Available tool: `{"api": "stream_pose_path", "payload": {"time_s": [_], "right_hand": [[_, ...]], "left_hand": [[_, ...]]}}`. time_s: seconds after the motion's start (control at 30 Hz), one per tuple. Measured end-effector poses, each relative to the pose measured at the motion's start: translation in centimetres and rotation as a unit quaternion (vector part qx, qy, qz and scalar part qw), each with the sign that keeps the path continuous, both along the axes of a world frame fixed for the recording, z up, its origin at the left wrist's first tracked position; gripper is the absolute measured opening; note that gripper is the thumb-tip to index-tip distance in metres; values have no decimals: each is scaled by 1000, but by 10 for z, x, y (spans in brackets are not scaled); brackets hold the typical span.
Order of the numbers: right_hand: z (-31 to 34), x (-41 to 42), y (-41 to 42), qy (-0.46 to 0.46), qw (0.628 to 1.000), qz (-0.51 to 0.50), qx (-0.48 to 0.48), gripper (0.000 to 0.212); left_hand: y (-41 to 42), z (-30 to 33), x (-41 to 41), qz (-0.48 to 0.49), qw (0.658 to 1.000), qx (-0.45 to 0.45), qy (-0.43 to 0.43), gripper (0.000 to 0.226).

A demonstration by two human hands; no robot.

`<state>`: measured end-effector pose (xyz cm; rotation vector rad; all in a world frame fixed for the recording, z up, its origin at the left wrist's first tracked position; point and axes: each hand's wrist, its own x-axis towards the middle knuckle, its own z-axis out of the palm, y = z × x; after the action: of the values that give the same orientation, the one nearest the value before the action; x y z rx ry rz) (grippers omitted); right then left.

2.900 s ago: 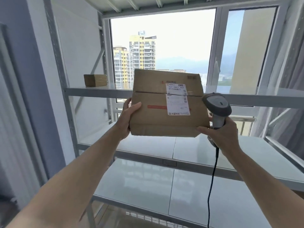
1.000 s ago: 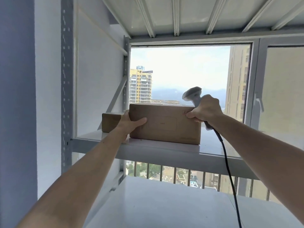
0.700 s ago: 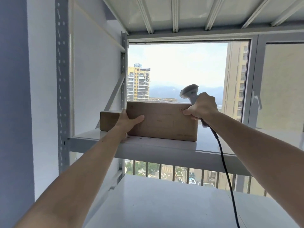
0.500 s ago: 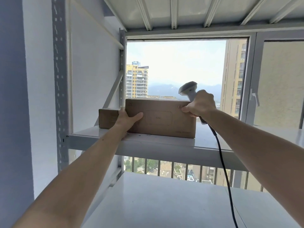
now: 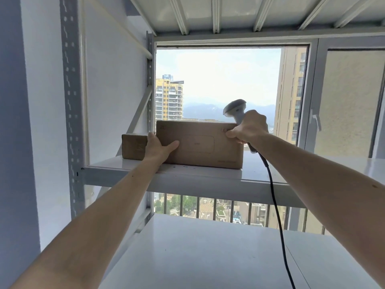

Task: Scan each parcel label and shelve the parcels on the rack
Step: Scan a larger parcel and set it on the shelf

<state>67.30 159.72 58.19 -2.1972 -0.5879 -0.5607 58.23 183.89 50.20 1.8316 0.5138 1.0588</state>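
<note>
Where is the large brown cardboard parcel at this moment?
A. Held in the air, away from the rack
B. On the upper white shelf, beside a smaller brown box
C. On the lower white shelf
B: the large brown cardboard parcel stands on the upper white shelf, right of the smaller brown box.

The large parcel [image 5: 200,144], earlier being held up facing the scanner [image 5: 236,110], is now sitting on the upper shelf [image 5: 187,176], beside the small parcel [image 5: 134,146].
</note>
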Motion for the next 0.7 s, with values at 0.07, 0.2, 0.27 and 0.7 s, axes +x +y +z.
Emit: {"api": "stream_pose_path", "payload": {"time_s": [0.07, 0.2, 0.27, 0.7], "right_hand": [[-3, -3, -4, -4, 1000, -6, -2, 43], [-9, -13, -18, -26, 1000, -16, 6, 43], [-12, -17, -27, -26, 1000, -7, 14, 41], [-43, -50, -177, -72, 993, -91, -1, 56]], "left_hand": [[-11, -2, -6, 31, 999, 25, 9, 97], [-36, -9, -18, 114, 990, 77, -3, 95], [-50, -14, -21, 160, 980, 118, -22, 81], [-255, -11, 38, -123, 958, 171, -192, 34]]}}
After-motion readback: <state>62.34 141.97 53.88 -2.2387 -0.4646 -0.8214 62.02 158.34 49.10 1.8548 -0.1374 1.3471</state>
